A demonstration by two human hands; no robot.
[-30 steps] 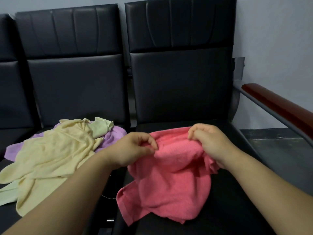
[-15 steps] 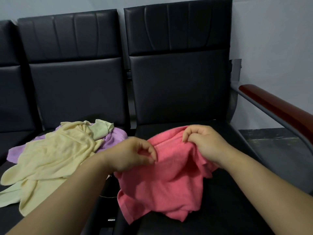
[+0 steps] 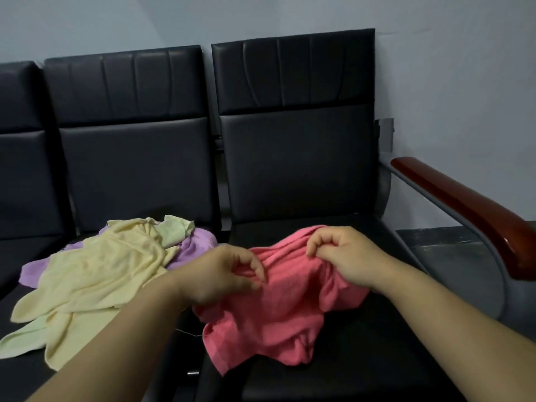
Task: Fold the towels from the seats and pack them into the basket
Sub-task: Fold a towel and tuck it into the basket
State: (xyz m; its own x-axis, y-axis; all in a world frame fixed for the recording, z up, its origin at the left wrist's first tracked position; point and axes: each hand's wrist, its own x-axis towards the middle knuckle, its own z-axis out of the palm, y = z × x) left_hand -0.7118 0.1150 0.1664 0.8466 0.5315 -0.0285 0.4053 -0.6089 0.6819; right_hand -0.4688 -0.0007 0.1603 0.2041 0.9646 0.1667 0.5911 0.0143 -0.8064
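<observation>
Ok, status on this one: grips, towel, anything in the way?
Left grip, right grip: both pinching pink towel, unfolded on end seat. Yellow towel, purple towel heaped next seat over. No basket in view.

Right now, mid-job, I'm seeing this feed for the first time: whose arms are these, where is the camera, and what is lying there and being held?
There is no machine here: these are a person's two bare arms, seen from one camera worn on the head, looking forward and down. The left hand and right hand each pinch the upper edge of a crumpled pink towel, which rests on the right-hand seat. On the seat beside it a yellow towel lies heaped over a purple towel. A wooden armrest is at the far right. No basket is in view.
</observation>
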